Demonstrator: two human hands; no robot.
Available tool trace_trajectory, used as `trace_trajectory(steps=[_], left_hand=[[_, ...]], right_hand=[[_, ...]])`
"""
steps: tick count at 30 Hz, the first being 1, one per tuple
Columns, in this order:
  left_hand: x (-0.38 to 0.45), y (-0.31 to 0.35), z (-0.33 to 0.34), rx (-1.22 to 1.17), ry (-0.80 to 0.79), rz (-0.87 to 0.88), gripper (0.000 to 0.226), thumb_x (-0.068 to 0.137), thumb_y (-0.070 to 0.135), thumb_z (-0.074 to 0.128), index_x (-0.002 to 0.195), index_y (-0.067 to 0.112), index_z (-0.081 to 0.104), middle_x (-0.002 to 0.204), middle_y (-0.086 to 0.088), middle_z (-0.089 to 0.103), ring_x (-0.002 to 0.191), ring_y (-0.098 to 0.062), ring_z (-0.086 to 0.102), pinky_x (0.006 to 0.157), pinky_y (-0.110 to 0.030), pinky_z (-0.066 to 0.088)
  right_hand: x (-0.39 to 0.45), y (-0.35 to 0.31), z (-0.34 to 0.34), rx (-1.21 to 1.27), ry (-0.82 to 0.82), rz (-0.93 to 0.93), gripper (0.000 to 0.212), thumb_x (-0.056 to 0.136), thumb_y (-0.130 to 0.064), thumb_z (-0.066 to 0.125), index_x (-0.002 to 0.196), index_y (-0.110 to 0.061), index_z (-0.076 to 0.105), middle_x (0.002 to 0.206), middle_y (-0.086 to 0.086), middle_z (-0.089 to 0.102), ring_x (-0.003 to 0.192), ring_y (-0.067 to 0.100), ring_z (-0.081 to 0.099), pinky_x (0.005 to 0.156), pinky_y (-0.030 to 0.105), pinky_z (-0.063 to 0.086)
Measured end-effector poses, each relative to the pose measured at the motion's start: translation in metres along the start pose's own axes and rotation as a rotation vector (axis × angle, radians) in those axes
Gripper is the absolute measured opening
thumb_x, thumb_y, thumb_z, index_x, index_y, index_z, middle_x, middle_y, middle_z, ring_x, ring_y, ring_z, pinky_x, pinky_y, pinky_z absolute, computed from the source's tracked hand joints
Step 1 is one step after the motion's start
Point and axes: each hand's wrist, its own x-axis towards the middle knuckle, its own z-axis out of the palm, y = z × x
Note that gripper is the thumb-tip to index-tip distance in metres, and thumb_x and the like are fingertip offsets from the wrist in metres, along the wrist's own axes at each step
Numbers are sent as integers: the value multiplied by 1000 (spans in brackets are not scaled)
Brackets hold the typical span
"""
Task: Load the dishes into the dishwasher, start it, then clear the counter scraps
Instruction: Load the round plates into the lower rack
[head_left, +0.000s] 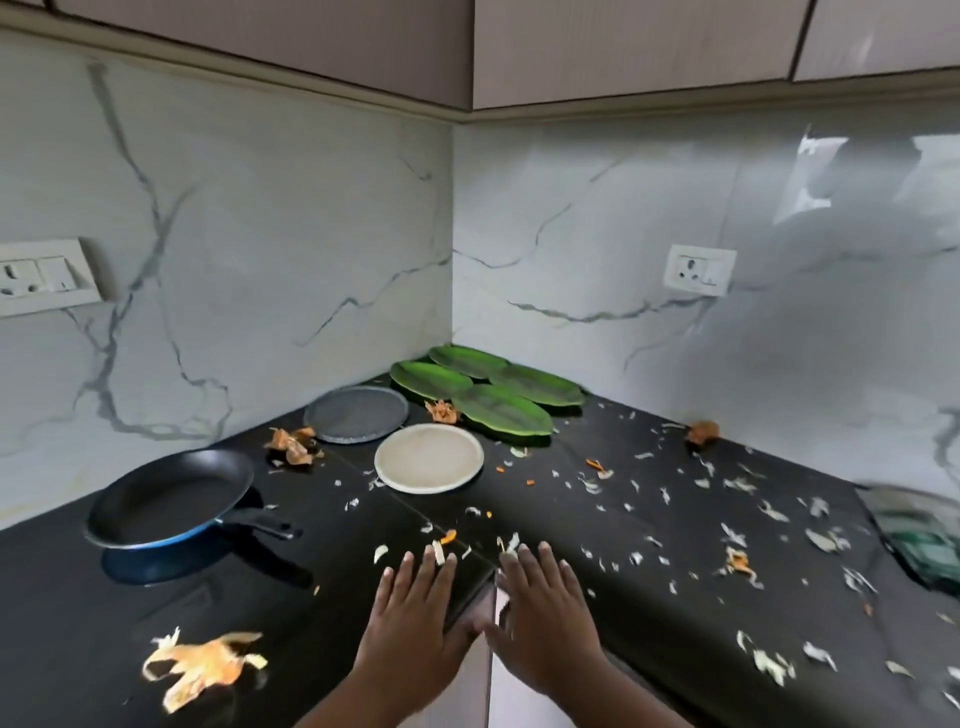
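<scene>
Resting flat and empty, fingers spread, the left hand (410, 618) and right hand (540, 618) lie side by side at the black counter's (649, 545) inner corner edge; the frying pan (169, 499) sits to their left, the cream plate (429, 458), grey plate (356, 414) and green leaf plates (488, 392) beyond, peel scraps (200, 665) scattered around

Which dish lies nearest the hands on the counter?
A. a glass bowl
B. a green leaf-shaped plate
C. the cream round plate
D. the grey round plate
C: the cream round plate lies closest to the hands, with the grey round plate and the green leaf-shaped plates farther back toward the corner.
</scene>
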Motion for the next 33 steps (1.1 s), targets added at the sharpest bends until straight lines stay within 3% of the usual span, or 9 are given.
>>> trace_trajectory(steps=[3, 6, 8, 12, 15, 19, 22, 25, 33], left_hand=[[36, 7, -8, -87, 46, -62, 116, 55, 84, -15, 154, 27, 4, 162, 3, -3, 148, -21, -7, 115, -33, -10], [67, 13, -19, -185, 28, -226, 103, 67, 85, 1, 154, 29, 4, 162, 3, -2, 149, -18, -5, 118, -36, -5], [84, 11, -26, -260, 38, -321, 82, 87, 74, 26, 154, 29, 9, 162, 2, 3, 149, -19, 2, 119, -37, 4], [112, -17, -38, -450, 117, -493, 69, 89, 62, 45, 146, 27, 31, 154, 3, 30, 141, -19, 28, 113, -38, 28], [142, -53, -56, -669, 182, -597, 56, 88, 55, 55, 134, 23, 47, 135, 1, 50, 123, -18, 48, 99, -36, 41], [191, -102, -84, -1076, 232, -690, 36, 94, 34, 58, 120, 7, 56, 95, 0, 57, 84, -14, 55, 70, -27, 42], [224, -138, -91, -1339, 192, -885, 21, 95, 27, 59, 97, 6, 59, 82, -6, 58, 67, -15, 52, 58, -25, 39], [256, -170, -85, -1505, 185, -1014, 24, 92, 28, 63, 101, 6, 58, 95, -11, 64, 76, -21, 60, 65, -29, 48], [318, -187, -71, -1785, 199, -1220, 40, 93, 25, 58, 127, 7, 48, 113, -21, 59, 98, -30, 61, 74, -34, 53]], right_hand=[[36, 28, -15, 10, 26, -68, 75, 86, -60, 41, 149, -21, 29, 157, 7, 27, 146, 26, 8, 113, 40, 10], [74, 55, -23, 16, 20, -77, 77, 91, -57, 38, 153, -22, 10, 162, 3, 4, 147, 23, -13, 116, 38, -6], [96, 66, -30, 7, -9, -78, 73, 92, -57, 38, 152, -22, 15, 162, 3, 7, 148, 26, -7, 118, 41, -2], [138, 68, -33, 123, -25, -3, 67, 89, -62, 41, 144, -25, 30, 151, -1, 34, 142, 25, 24, 115, 40, 22], [170, 57, -30, 338, -117, 120, 61, 85, -62, 48, 134, -26, 42, 134, -3, 50, 126, 19, 45, 103, 37, 38], [213, 41, -23, 671, -237, 353, 53, 83, -53, 57, 122, -18, 53, 121, 1, 58, 116, 18, 55, 99, 32, 40], [245, 31, -20, 774, -221, 467, 35, 81, -45, 57, 88, -10, 55, 77, 3, 57, 70, 21, 61, 73, 31, 50], [273, 20, -17, 831, -175, 540, 27, 80, -32, 59, 73, -8, 50, 54, 2, 46, 47, 22, 51, 52, 26, 35], [312, 8, -6, 817, -192, 653, 41, 70, -39, 68, 81, 0, 66, 69, 7, 66, 68, 22, 64, 61, 28, 45]])
